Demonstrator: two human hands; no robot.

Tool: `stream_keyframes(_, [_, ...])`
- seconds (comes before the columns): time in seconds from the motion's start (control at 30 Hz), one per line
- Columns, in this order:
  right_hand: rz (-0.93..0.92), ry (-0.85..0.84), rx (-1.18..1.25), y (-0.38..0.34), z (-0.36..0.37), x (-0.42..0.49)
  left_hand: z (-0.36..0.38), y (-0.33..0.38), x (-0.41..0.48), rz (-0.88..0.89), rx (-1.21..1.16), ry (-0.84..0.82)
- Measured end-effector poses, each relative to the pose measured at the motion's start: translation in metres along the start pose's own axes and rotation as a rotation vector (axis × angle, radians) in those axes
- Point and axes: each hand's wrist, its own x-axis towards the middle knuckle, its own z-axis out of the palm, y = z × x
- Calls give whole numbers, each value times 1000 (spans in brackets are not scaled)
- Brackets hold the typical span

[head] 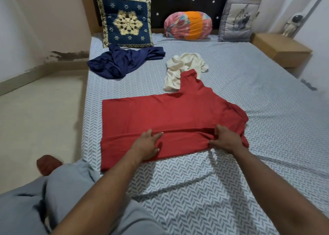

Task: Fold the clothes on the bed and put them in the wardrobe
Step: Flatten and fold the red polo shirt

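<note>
Red shirt (169,113): laid flat across the bed (267,96), close to its near left edge. One sleeve is pointed toward the headboard, and the near long side is turned over into a band.
Left hand (149,143): set on the crease of that band, with the fingers reaching over it and the thumb spread below. It cannot be told whether cloth is actually pinched.
Right hand (226,139): curled into the crease further right, with a bunch of red fabric gripped in the fingers.
Handling: the shirt is judged light, thin and limp. No shape will be held unaided, and wrinkles are easily dragged in.
Where to hold: the crease is best taken at two well-spaced points, as is done here. After that, the corners of the folded band should be held so the edge is kept straight.
Cream garment (183,65): crumpled just beyond the shirt, its near part overlapped by the red sleeve. It may be dragged along when the sleeve is folded in.
Navy garment (124,62): heaped near the far left edge, well apart from the shirt and not yet folded.
Headboard end: a blue patterned cushion (124,19), a round pink-and-orange pillow (187,25) and a grey cushion (238,19) are propped there, clear of the work.
Wardrobe: not in view.
</note>
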Motion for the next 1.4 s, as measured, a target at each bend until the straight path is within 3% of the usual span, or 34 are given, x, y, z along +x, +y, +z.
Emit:
stream_keyframes(0.13, [66,-51,-158,31,18,-23,14,26,15,-53,27,-245])
stream_keyframes(0.3, [80,-73,-163,32,13,-18,17,25,19,-127,4,-272])
stream_keyframes(0.47, [124,-384,-270,25,-30,23,17,26,22,-160,-14,-284])
stream_keyframes(0.5, [146,-382,-285,22,-43,33,17,26,24,-166,-17,-290])
stream_keyframes(0.53, [161,-295,-282,20,-55,43,16,26,26,-171,-14,-296])
stream_keyframes(0.67, [205,522,-10,18,-89,74,14,26,33,-191,-15,-309])
stream_keyframes(0.7, [212,593,5,21,-92,76,14,26,35,-195,-19,-315])
stream_keyframes(0.97, [582,85,230,91,-43,42,9,28,39,-206,-32,-347])
stream_keyframes(1.03, [663,33,326,106,-27,38,9,27,41,-207,-42,-346])
stream_keyframes(1.2, [629,-10,400,115,-6,39,9,28,40,-219,-68,-345])
stream_keyframes(1.4, [829,306,344,96,-5,43,9,28,38,-237,-73,-348])
